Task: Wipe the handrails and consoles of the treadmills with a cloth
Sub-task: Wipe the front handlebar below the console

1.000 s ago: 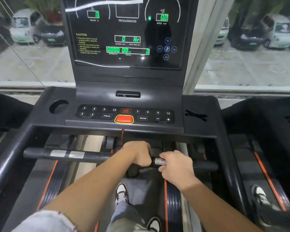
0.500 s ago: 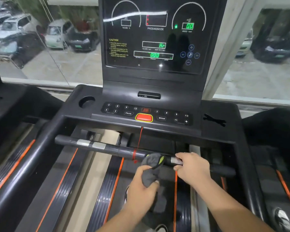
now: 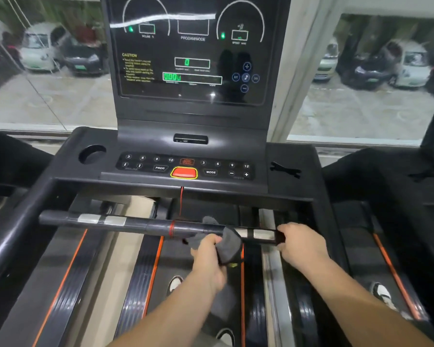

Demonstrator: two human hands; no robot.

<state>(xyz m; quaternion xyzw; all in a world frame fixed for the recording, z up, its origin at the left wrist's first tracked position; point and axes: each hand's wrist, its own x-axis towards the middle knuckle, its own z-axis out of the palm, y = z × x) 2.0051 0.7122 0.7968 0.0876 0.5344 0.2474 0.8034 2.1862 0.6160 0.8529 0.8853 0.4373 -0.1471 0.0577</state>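
While grey cloth (image 3: 229,246) is clutched in left hand (image 3: 208,256), black tubular handrail (image 3: 135,222) in right hand (image 3: 302,244), red cord (image 3: 181,199) could be snagged mid-wipe.

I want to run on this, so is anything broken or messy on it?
Nothing looks broken or spilled. One oddity: a red cord hangs from the console and loops round the handrail. A pale streak crosses the screen; smear or reflection, I cannot tell.
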